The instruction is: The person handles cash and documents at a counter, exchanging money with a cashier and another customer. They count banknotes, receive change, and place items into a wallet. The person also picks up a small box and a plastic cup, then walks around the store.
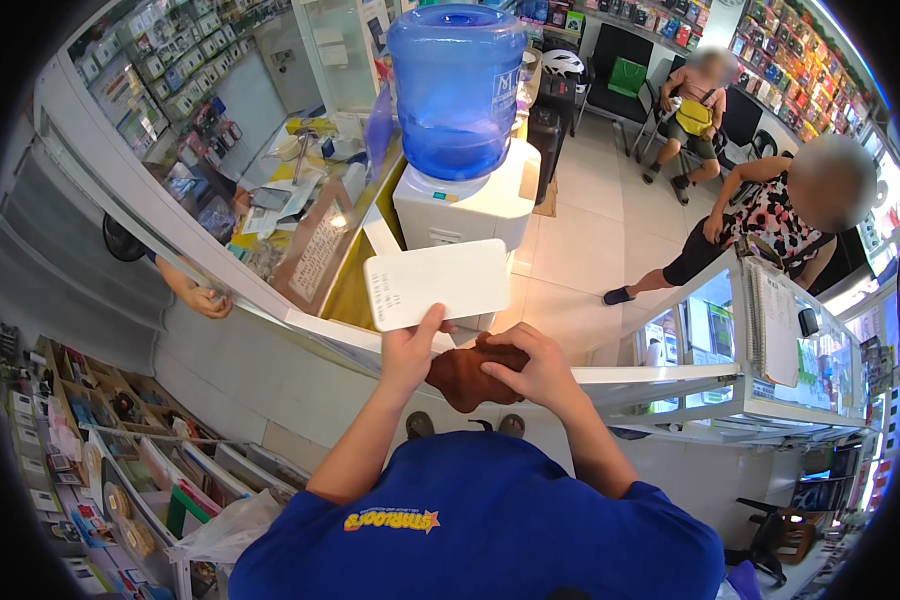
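Note:
My left hand [410,350] grips the near edge of a white flat rectangular slab with rounded corners [455,275], its thumb on top. Faint small print runs along the slab's left part; the exact kind of device cannot be made out. Just to the right, my right hand [538,366] is closed on a crumpled brown cloth [462,378], which hangs below the slab and spreads toward my left wrist. The fingers under the slab and behind the cloth are partly hidden.
Ahead stands a white water dispenser [465,215] with a blue bottle [457,95]. A white-framed counter [660,375] crosses before me. Someone leans at the glass case [820,375] on the right; another person sits farther back. Another person's hand [208,302] shows at left.

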`<action>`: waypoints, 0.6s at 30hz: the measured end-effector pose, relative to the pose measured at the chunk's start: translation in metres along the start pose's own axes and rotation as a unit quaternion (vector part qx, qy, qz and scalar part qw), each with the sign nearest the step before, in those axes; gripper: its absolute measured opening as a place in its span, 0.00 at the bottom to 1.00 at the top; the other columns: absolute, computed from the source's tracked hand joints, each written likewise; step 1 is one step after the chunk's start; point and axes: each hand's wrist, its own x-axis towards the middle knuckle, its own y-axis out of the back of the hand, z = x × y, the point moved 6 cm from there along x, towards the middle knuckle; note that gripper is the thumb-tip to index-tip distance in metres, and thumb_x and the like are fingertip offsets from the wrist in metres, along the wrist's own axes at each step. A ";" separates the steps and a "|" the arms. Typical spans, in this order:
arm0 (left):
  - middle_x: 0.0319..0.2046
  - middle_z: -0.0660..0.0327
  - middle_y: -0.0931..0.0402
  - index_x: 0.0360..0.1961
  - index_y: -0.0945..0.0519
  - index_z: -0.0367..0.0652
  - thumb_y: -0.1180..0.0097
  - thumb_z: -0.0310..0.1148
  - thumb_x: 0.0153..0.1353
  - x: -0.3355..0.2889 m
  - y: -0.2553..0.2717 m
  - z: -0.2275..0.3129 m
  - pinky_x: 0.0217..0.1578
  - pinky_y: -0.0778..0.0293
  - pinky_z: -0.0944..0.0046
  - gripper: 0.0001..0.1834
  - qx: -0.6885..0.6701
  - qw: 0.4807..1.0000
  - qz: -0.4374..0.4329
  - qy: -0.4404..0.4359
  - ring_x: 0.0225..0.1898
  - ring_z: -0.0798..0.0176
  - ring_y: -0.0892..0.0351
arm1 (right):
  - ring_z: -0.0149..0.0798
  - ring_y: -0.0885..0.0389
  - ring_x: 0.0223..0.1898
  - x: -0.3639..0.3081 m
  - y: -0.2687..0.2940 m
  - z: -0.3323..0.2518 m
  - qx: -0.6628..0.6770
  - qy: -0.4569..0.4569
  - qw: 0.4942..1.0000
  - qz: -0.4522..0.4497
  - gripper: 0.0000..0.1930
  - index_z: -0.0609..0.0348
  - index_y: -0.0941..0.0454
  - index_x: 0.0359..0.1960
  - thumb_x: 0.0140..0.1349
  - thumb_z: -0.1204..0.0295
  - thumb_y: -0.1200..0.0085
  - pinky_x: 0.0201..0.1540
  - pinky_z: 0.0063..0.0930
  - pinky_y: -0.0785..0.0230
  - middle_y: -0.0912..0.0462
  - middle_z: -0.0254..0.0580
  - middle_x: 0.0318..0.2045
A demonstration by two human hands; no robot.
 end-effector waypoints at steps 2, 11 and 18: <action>0.44 0.58 0.17 0.58 0.23 0.34 0.43 0.25 0.75 0.007 -0.014 -0.011 0.42 0.16 0.62 0.14 -0.018 0.999 -0.041 0.025 0.37 0.65 0.16 | 0.49 0.12 0.42 0.000 -0.001 0.002 0.003 -0.021 1.000 -0.012 0.18 0.53 0.13 0.47 0.57 0.64 0.25 0.46 0.38 0.19 0.15 0.41 0.41; 0.43 0.59 0.15 0.56 0.21 0.34 0.41 0.28 0.75 0.022 -0.012 -0.022 0.40 0.16 0.64 0.13 -0.015 0.993 -0.105 0.045 0.37 0.67 0.15 | 0.47 0.10 0.47 0.010 0.000 0.004 0.032 0.004 0.999 0.024 0.18 0.55 0.12 0.48 0.57 0.67 0.25 0.51 0.37 0.17 0.12 0.41 0.49; 0.43 0.60 0.16 0.55 0.21 0.34 0.41 0.29 0.75 0.021 -0.010 -0.022 0.41 0.16 0.64 0.13 -0.013 0.994 -0.106 0.037 0.37 0.68 0.15 | 0.48 0.10 0.47 0.012 -0.001 0.002 0.049 0.010 0.999 0.016 0.18 0.57 0.13 0.48 0.56 0.70 0.25 0.51 0.37 0.17 0.12 0.43 0.48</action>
